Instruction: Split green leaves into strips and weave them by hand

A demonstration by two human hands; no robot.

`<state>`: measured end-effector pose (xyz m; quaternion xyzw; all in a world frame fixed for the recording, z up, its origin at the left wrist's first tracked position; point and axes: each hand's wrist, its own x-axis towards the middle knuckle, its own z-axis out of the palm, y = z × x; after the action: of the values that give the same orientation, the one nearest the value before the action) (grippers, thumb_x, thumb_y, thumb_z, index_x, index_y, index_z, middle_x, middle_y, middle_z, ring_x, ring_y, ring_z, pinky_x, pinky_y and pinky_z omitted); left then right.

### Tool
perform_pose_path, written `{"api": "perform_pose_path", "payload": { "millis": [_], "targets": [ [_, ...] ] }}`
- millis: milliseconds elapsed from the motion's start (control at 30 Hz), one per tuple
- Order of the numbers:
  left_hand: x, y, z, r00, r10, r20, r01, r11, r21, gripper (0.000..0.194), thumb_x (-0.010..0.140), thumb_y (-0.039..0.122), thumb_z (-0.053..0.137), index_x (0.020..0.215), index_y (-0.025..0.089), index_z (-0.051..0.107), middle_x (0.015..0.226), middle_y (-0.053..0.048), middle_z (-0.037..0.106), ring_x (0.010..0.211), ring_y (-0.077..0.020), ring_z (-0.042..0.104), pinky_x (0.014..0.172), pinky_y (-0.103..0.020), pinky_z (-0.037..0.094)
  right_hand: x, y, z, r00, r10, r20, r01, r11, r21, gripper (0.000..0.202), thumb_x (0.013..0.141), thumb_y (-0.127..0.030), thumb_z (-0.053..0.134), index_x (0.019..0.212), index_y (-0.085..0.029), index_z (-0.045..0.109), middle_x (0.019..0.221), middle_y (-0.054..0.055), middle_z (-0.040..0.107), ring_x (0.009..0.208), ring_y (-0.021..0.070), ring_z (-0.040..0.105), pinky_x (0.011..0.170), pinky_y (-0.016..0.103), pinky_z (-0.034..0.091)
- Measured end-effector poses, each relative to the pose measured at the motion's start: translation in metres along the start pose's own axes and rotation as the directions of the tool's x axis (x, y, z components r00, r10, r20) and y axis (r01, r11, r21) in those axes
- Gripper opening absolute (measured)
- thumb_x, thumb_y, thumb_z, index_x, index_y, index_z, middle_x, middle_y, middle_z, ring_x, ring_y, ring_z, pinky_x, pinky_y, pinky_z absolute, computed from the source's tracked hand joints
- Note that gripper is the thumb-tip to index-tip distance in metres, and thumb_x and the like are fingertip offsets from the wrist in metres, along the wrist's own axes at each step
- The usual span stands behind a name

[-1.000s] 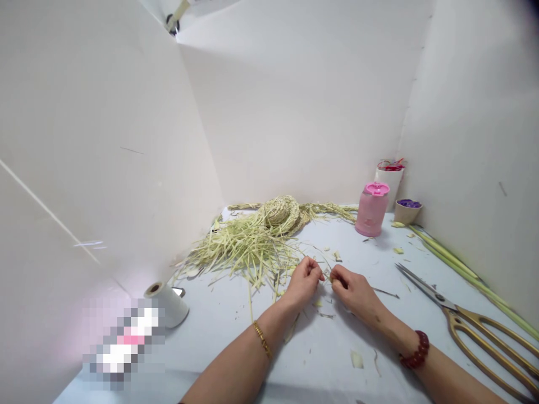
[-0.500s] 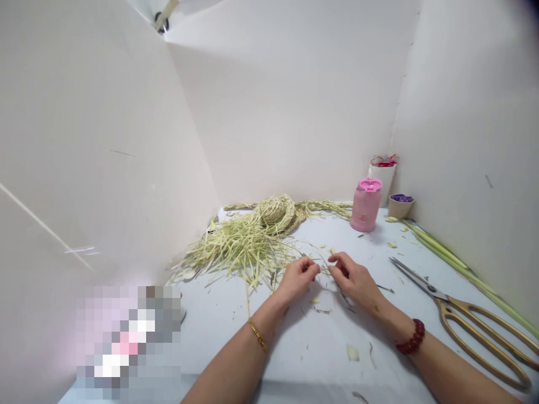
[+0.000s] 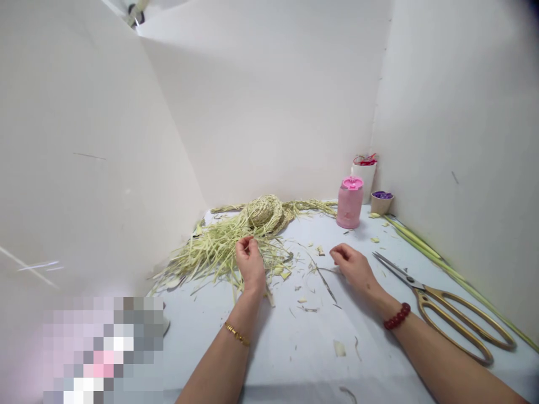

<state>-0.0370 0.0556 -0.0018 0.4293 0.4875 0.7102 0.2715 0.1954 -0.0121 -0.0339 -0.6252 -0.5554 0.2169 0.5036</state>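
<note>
My left hand (image 3: 250, 262) is raised in front of a loose heap of pale green straw strands (image 3: 210, 247). Its thumb and fingers are pinched together, and whatever they may hold cannot be made out against the straw. Behind the heap lies a coiled straw braid (image 3: 261, 212). To the right, my right hand (image 3: 352, 268) hovers low above the white tabletop with curled, closed fingers; any thing inside them is hidden. Just left of it a thin dark strand (image 3: 324, 280) lies among scraps on the table.
Large gold-handled scissors (image 3: 415, 283) lie right of my right hand. Green stalks (image 3: 438, 258) run along the right wall. A pink bottle (image 3: 349, 205), a white cup (image 3: 364, 178) with red strands and a small tan cup (image 3: 382, 205) with purple contents stand at the back right.
My hands were close together over the scraps; now they are apart. My left hand has moved left to the straw heap. The view has shifted slightly to the right.
</note>
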Motion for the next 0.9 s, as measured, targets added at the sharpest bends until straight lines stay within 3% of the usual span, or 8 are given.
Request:
{"api": "perform_pose_path", "payload": {
  "millis": [100, 167, 300, 467, 567, 667, 833, 900],
  "targets": [
    [0.005, 0.006, -0.006, 0.976, 0.211, -0.059, -0.194, 0.958, 0.210, 0.037, 0.084, 0.030, 0.056, 0.120, 0.022, 0.053, 0.135, -0.010, 0.046, 0.126, -0.0221, 0.042, 0.105, -0.037, 0.033, -0.008, -0.003, 0.011, 0.974, -0.159, 0.163, 0.202, 0.934, -0.294, 0.016, 0.083, -0.028, 0.049, 0.080, -0.019, 0.062, 0.084, 0.005, 0.063, 0.081, 0.0198, 0.055, 0.075, 0.030, 0.039],
    [0.001, 0.012, -0.008, 0.938, 0.346, -0.011, -0.327, 0.897, 0.298, 0.048, 0.085, 0.028, 0.055, 0.132, 0.023, 0.046, 0.150, -0.011, 0.028, 0.140, -0.0244, 0.025, 0.113, -0.041, 0.022, -0.014, -0.006, 0.018, 0.961, -0.170, 0.220, 0.257, 0.844, -0.471, 0.015, 0.082, -0.028, 0.052, 0.085, -0.018, 0.063, 0.090, 0.008, 0.063, 0.088, 0.0224, 0.055, 0.079, 0.032, 0.037],
    [-0.019, 0.018, -0.004, 0.819, 0.540, 0.194, -0.573, 0.759, 0.308, 0.042, 0.089, 0.024, 0.051, 0.130, 0.022, 0.047, 0.146, -0.011, 0.036, 0.137, -0.0229, 0.030, 0.113, -0.042, 0.023, -0.021, -0.006, 0.027, 0.967, -0.094, 0.238, 0.233, 0.705, -0.669, 0.014, 0.085, -0.027, 0.051, 0.083, -0.017, 0.060, 0.090, 0.010, 0.063, 0.085, 0.0240, 0.055, 0.074, 0.033, 0.034],
    [-0.037, 0.010, 0.002, 0.757, 0.512, 0.406, -0.616, 0.767, 0.181, 0.024, 0.089, 0.019, 0.047, 0.110, 0.020, 0.058, 0.119, -0.010, 0.057, 0.118, -0.0212, 0.049, 0.104, -0.041, 0.036, -0.023, -0.007, 0.025, 0.969, -0.061, 0.241, 0.216, 0.684, -0.697, 0.014, 0.087, -0.018, 0.046, 0.076, -0.018, 0.055, 0.083, 0.010, 0.063, 0.081, 0.0233, 0.055, 0.071, 0.034, 0.032],
    [-0.041, 0.007, 0.003, 0.806, 0.409, 0.428, -0.490, 0.867, 0.093, 0.022, 0.087, 0.019, 0.050, 0.105, 0.020, 0.062, 0.111, -0.008, 0.061, 0.109, -0.0204, 0.054, 0.099, -0.038, 0.040, -0.020, -0.015, 0.017, 0.988, -0.132, 0.079, 0.153, 0.810, -0.567, 0.014, 0.089, -0.019, 0.041, 0.077, -0.019, 0.050, 0.082, 0.010, 0.062, 0.078, 0.0222, 0.055, 0.070, 0.033, 0.034],
    [-0.045, 0.006, 0.005, 0.856, 0.143, 0.496, -0.174, 0.985, 0.017, 0.020, 0.084, 0.025, 0.058, 0.102, 0.021, 0.066, 0.102, -0.007, 0.065, 0.091, -0.0184, 0.060, 0.085, -0.031, 0.046, -0.021, -0.025, 0.011, 0.993, -0.119, -0.002, 0.115, 0.964, -0.241, 0.015, 0.091, -0.027, 0.037, 0.079, -0.022, 0.045, 0.073, 0.003, 0.060, 0.065, 0.0174, 0.052, 0.064, 0.029, 0.036],
    [-0.052, 0.004, 0.010, 0.677, -0.240, 0.695, 0.321, 0.947, 0.014, 0.031, 0.080, 0.040, 0.065, 0.103, 0.019, 0.064, 0.099, -0.011, 0.069, 0.083, -0.0167, 0.065, 0.071, -0.026, 0.047, -0.027, -0.031, 0.016, 0.974, -0.065, 0.218, 0.054, 0.997, 0.057, 0.018, 0.087, -0.032, 0.041, 0.072, -0.023, 0.043, 0.059, -0.004, 0.051, 0.057, 0.0145, 0.046, 0.058, 0.026, 0.035],
    [-0.052, 0.005, 0.011, 0.667, -0.268, 0.695, 0.399, 0.917, -0.030, 0.034, 0.078, 0.045, 0.066, 0.099, 0.019, 0.064, 0.100, -0.011, 0.069, 0.086, -0.0166, 0.066, 0.073, -0.026, 0.047, -0.030, -0.030, 0.020, 0.968, -0.071, 0.242, 0.060, 0.997, 0.053, 0.018, 0.086, -0.033, 0.042, 0.071, -0.023, 0.044, 0.059, -0.004, 0.051, 0.057, 0.0143, 0.045, 0.058, 0.026, 0.035]
  ]
}}
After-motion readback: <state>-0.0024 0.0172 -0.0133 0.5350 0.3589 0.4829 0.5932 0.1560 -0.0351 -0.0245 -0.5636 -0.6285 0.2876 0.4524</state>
